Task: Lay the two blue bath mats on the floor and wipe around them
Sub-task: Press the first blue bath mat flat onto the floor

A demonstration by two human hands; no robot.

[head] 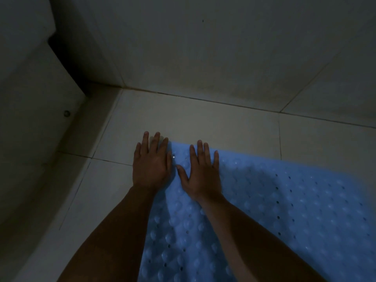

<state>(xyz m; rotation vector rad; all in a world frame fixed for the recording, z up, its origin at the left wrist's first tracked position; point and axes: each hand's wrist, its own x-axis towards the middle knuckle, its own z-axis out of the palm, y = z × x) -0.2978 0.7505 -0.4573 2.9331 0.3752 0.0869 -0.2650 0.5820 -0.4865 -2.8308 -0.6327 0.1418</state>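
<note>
Blue bath mat point(274, 210) spread flat on pale tiled floor point(203, 123), covering lower right of view, far corner close to wall point(223, 58). Surface dimpled with round bumps and punched with small holes. Only one mat in view.

Left hand point(151, 161) laid palm down at mat's far left corner, fingers straight and slightly spread, fingertips past the edge and onto bare tile (whether the palm sits on mat or tile not clear in the dim light). Nothing gripped.

Right hand point(200, 169) pressed flat on mat just beside the left, fingers straight and together, thumb angled out toward the left hand. Nothing gripped. Both forearms bare, reaching in from bottom of view.

Dark grout lines across floor. Pale fixture point(30, 119) along left side with small round fitting point(67, 113) on its face. Lighting poor throughout.
</note>
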